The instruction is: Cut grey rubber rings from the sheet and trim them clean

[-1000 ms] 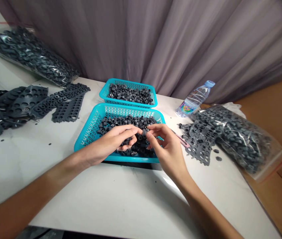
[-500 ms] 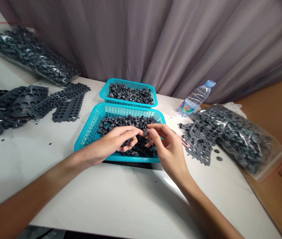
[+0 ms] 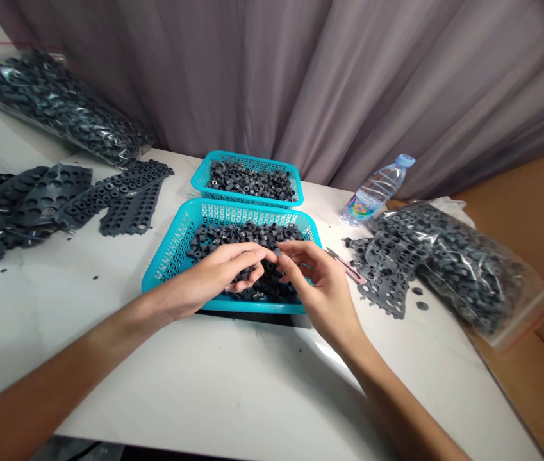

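Note:
Above the front turquoise basket (image 3: 159, 266), both hands meet at a small dark grey rubber piece (image 3: 277, 252). My right hand (image 3: 322, 275) pinches it between thumb and forefinger, the other fingers curled loosely. From the left, my left hand (image 3: 236, 266) reaches in with its thumb and forefinger together, their tips at the same piece; its other fingers are bent. The fingertips partly cover the piece. Below them, many similar short, hollow grey pieces (image 3: 252, 234) lie loose in the basket.
Behind stands a second turquoise basket (image 3: 199, 182) of such pieces. Perforated rubber sheets (image 3: 130, 208) lie left, below a filled clear bag (image 3: 60, 102). To the right are pink-handled snips (image 3: 355, 274), a water bottle (image 3: 377, 192), a perforated sheet (image 3: 387, 288) and another filled bag (image 3: 468, 269).
The right fingers and the small piece have shifted slightly left and turned a little. More of the pink-handled snips shows beside the right hand. The left hand is almost unmoved.

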The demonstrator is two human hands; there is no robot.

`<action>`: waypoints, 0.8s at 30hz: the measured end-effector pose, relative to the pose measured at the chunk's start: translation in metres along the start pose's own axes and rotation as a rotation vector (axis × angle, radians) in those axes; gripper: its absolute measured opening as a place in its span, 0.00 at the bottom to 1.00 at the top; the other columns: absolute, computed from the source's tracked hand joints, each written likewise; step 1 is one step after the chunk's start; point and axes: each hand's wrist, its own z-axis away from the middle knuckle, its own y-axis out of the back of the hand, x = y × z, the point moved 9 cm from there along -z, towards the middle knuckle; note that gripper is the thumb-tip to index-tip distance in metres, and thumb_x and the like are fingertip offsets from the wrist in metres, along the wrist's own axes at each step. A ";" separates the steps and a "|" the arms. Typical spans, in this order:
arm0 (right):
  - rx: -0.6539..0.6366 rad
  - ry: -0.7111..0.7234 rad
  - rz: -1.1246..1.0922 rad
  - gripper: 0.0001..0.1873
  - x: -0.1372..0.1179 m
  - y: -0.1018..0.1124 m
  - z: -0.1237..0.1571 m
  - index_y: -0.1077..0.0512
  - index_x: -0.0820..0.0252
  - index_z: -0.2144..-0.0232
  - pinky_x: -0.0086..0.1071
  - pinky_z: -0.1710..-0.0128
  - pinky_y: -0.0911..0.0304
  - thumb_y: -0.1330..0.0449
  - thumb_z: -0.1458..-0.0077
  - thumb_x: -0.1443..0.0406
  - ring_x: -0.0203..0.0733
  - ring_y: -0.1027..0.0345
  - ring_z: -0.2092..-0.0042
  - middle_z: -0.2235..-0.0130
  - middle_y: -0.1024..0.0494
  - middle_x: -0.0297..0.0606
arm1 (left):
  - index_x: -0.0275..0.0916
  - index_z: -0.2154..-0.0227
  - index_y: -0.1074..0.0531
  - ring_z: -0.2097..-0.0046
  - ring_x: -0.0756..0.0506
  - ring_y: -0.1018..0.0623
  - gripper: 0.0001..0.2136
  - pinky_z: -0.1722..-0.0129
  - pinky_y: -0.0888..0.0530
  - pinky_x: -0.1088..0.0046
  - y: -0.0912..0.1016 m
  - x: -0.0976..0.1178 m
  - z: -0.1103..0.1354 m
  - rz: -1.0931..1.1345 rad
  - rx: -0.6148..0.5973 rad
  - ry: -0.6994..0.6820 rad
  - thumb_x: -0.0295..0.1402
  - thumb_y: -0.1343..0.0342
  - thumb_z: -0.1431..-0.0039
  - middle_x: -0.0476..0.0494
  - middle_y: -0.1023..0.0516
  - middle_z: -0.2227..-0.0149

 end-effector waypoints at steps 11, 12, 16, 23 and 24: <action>0.030 -0.006 -0.080 0.09 0.002 0.004 -0.003 0.21 0.56 0.56 0.34 0.65 0.27 0.36 0.34 0.58 0.40 0.27 0.64 0.59 0.19 0.39 | 0.38 0.51 0.24 0.69 0.52 0.37 0.13 0.71 0.43 0.74 0.000 -0.001 0.001 0.002 -0.014 -0.003 0.38 0.49 0.28 0.51 0.35 0.66; 0.031 -0.008 -0.081 0.09 0.001 0.005 -0.003 0.21 0.56 0.56 0.34 0.65 0.27 0.36 0.34 0.58 0.39 0.27 0.65 0.59 0.19 0.39 | 0.38 0.51 0.24 0.69 0.52 0.38 0.13 0.71 0.43 0.74 0.000 -0.001 0.001 0.003 -0.013 -0.004 0.38 0.49 0.28 0.51 0.35 0.66; 0.025 -0.015 -0.079 0.10 0.001 0.005 -0.004 0.21 0.56 0.56 0.34 0.65 0.27 0.36 0.34 0.58 0.40 0.26 0.65 0.59 0.19 0.39 | 0.38 0.51 0.24 0.69 0.52 0.38 0.13 0.71 0.43 0.74 0.000 0.000 0.001 0.010 -0.011 -0.003 0.39 0.48 0.29 0.51 0.35 0.66; -0.001 -0.023 -0.045 0.10 0.000 0.002 -0.003 0.20 0.56 0.56 0.34 0.66 0.26 0.36 0.33 0.58 0.41 0.25 0.64 0.58 0.18 0.40 | 0.39 0.52 0.24 0.70 0.51 0.38 0.13 0.72 0.43 0.73 0.000 -0.001 0.000 -0.005 -0.019 -0.015 0.39 0.48 0.29 0.51 0.34 0.66; -0.005 -0.018 -0.037 0.10 -0.001 0.002 -0.003 0.20 0.56 0.56 0.34 0.66 0.26 0.37 0.33 0.58 0.41 0.25 0.64 0.59 0.18 0.40 | 0.39 0.52 0.24 0.70 0.51 0.38 0.13 0.72 0.43 0.73 0.000 -0.001 0.000 -0.008 -0.020 -0.016 0.40 0.48 0.29 0.51 0.34 0.66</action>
